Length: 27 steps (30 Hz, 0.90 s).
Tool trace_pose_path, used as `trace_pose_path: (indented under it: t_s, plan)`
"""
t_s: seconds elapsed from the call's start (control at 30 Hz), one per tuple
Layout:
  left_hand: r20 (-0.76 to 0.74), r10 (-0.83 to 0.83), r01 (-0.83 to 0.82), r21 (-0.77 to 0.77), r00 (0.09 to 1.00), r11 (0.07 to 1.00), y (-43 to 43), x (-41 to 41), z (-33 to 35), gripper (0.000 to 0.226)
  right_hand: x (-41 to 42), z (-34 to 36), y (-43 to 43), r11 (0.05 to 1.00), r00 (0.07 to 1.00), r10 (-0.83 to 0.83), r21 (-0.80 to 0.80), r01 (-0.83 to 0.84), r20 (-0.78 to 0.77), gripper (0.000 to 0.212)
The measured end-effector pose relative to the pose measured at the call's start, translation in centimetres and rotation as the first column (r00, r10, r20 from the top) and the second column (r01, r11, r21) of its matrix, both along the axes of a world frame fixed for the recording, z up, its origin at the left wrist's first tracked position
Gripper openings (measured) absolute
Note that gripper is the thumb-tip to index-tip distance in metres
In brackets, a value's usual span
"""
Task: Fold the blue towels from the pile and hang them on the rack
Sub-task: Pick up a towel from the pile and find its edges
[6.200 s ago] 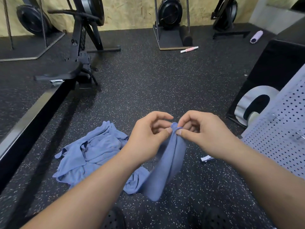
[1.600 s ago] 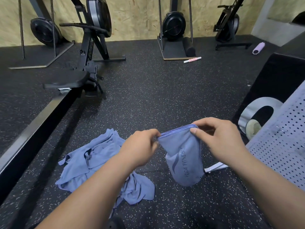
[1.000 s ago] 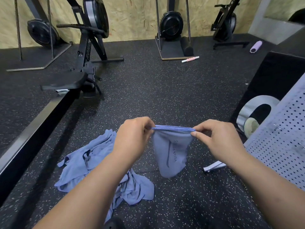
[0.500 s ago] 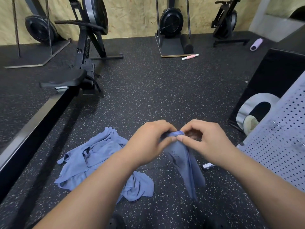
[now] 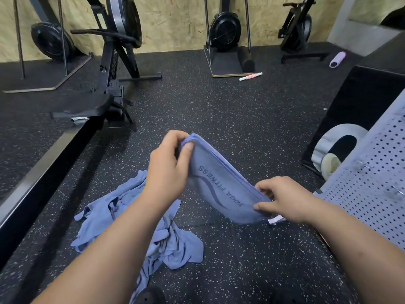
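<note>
The folded towel [image 5: 221,189] is stretched between the hands: the left hand [image 5: 168,170] pinches its 11 o'clock corner, the right hand [image 5: 282,198] pinches its 4 o'clock corner. The pile [image 5: 122,218] lies at 7 o'clock.

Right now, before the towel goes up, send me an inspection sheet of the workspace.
Surface: black speckled floor.
Job's things: folded towel printed YOGA FITNESS, held off the floor, slanting down to the right; pile of blue towels crumpled on the floor, lower left.
Clutter: pink-and-white stick and lilac roller on the floor near the far wall.
Hands: left hand pinches the towel's upper corner; right hand grips its lower end.
Cables: nothing seen.
Surroundings: rowing machine at left; perforated panel at right, possibly the rack; black box behind it.
</note>
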<state>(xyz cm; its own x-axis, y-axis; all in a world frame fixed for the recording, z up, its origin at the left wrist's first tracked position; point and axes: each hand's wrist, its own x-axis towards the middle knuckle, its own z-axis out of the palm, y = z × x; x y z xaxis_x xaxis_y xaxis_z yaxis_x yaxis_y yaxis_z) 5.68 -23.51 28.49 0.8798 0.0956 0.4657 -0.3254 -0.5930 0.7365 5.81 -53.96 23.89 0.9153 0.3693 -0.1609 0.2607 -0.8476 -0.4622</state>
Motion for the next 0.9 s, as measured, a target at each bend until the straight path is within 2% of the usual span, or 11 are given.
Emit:
trace_pose_path:
  t_s: [0.13,0.2,0.27,0.37,0.43,0.57,0.73,0.8,0.9]
  plan:
    - [-0.057,0.088,-0.094,-0.105,0.994,0.99,1.3,1.0,-0.5,0.006,0.2,0.9,-0.6,1.0,1.0,-0.025,0.005,0.025,-0.005,0.018]
    - [-0.119,0.115,-0.138,-0.208,0.986,0.968,1.8,1.3,-0.9,0.006,0.3,1.4,-1.0,0.999,1.0,-0.03,0.033,0.03,0.005,0.017]
    - [-0.172,0.135,-0.184,-0.311,0.976,0.932,2.1,1.5,-1.2,0.007,0.3,1.7,-1.3,0.994,0.999,-0.044,0.098,0.041,0.028,0.018]
    - [-0.247,0.198,-0.285,-0.393,0.949,0.874,2.2,1.8,-1.2,0.008,0.2,2.4,-1.6,0.963,0.985,-0.116,0.258,0.08,0.127,0.023]
    - [-0.302,0.213,-0.334,-0.441,0.929,0.833,2.3,2.1,-1.3,0.008,0.1,3.0,-1.6,0.937,0.964,-0.178,0.334,0.105,0.196,0.02]
    - [-0.359,0.196,-0.362,-0.486,0.912,0.795,2.6,2.4,-1.7,0.01,0.1,3.5,-1.9,0.923,0.928,-0.25,0.357,0.142,0.277,0.011]
    - [-0.376,0.151,-0.332,-0.482,0.914,0.811,2.0,1.9,-1.3,0.021,0.0,4.2,-1.6,0.892,0.886,-0.31,0.428,0.145,0.346,0.01]
    - [-0.409,0.104,-0.317,-0.496,0.907,0.808,1.4,1.7,-0.9,0.025,-0.2,4.5,-1.3,0.892,0.881,-0.309,0.43,0.138,0.358,0.009]
    - [-0.444,0.028,-0.281,-0.516,0.896,0.809,-0.4,0.9,-0.3,0.018,-0.7,4.7,-0.2,0.91,0.889,-0.262,0.402,0.098,0.376,0.007]
